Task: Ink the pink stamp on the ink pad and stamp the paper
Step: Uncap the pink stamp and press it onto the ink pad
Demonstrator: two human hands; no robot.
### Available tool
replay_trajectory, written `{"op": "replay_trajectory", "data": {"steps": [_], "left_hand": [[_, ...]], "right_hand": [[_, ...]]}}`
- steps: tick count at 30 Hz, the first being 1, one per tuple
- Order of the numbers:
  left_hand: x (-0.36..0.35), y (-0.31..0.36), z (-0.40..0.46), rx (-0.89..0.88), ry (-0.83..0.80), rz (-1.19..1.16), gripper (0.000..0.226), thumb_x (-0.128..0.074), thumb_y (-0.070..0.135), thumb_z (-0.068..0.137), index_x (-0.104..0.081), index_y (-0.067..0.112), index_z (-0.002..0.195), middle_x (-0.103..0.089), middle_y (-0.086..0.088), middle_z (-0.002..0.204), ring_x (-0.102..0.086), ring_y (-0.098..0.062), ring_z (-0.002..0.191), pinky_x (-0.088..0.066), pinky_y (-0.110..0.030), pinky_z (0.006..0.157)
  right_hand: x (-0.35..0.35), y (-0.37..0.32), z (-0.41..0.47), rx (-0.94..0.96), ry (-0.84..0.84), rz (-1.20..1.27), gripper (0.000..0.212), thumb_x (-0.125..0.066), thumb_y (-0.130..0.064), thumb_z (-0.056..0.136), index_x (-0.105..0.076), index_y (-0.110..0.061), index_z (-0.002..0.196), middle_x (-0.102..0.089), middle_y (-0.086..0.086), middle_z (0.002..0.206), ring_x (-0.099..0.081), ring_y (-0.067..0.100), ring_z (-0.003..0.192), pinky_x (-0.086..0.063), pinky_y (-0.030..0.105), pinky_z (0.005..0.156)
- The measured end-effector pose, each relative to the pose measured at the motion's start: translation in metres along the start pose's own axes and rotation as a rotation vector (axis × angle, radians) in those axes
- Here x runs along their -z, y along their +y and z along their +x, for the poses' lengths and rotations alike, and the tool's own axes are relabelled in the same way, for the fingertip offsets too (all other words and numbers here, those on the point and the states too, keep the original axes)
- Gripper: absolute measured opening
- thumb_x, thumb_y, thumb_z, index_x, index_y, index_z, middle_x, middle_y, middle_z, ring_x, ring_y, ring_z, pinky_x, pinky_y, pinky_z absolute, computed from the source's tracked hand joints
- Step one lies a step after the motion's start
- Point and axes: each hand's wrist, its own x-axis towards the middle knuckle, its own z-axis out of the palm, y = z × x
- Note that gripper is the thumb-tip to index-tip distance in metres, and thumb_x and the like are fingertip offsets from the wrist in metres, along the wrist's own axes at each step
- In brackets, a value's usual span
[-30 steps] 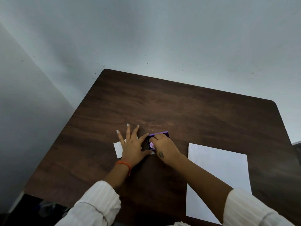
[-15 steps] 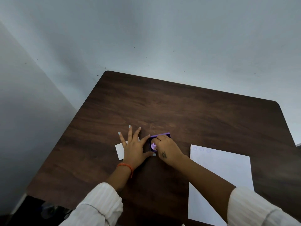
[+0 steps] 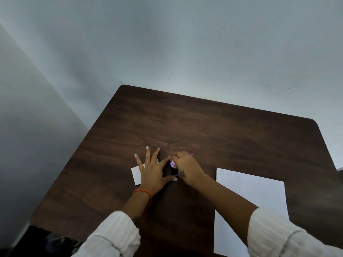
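A small dark ink pad with a purple rim lies on the brown table near the middle. My right hand is closed on the pink stamp and holds it down on the pad. My left hand lies flat with fingers spread, thumb and forefinger bracing the pad's left side. A white sheet of paper lies to the right; three faint round stamp marks sit along its top left edge.
A small white card lies partly under my left hand. The table stands in a corner of grey walls, its left edge close to the wall. Dark clutter shows on the floor at the lower left.
Both hands stay at the ink pad. My right hand has shifted slightly further over the pad, covering more of its purple rim. The view has drifted a little.
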Motion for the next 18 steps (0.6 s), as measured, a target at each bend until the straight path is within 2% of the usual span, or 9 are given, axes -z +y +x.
{"op": "replay_trajectory", "data": {"steps": [5, 12, 18], "left_hand": [[-0.0019, -0.0012, 0.0022, -0.006, -0.014, -0.012, 0.074, -0.06, 0.065, 0.068, -0.036, 0.039, 0.133, -0.014, -0.006, 0.156, 0.015, -0.032, 0.142, 0.023, -0.062, 0.102], [-0.0023, -0.0002, 0.0008, -0.002, 0.013, -0.09, 0.072, -0.065, 0.057, 0.069, -0.039, 0.035, 0.132, -0.018, -0.007, 0.155, 0.012, -0.032, 0.143, 0.025, -0.06, 0.102], [0.0007, 0.0008, 0.0013, 0.0, -0.018, -0.056, 0.072, -0.062, 0.06, 0.069, -0.039, 0.036, 0.132, -0.019, -0.006, 0.155, 0.012, -0.032, 0.143, 0.02, -0.064, 0.105]], "right_hand": [[0.0026, -0.0026, 0.0031, 0.0, -0.013, -0.063, 0.03, -0.058, -0.008, 0.083, -0.052, 0.0, 0.112, -0.055, 0.02, 0.119, -0.049, 0.031, 0.109, -0.042, 0.037, 0.088], [-0.0003, -0.0059, 0.002, -0.016, -0.008, -0.091, 0.044, -0.065, -0.011, 0.079, -0.048, 0.0, 0.119, -0.052, 0.019, 0.126, -0.047, 0.031, 0.116, -0.042, 0.037, 0.096], [0.0023, -0.0066, 0.0008, -0.068, 0.015, 0.032, 0.026, -0.057, -0.007, 0.082, -0.056, 0.002, 0.107, -0.058, 0.021, 0.113, -0.053, 0.034, 0.106, -0.043, 0.038, 0.086]]}}
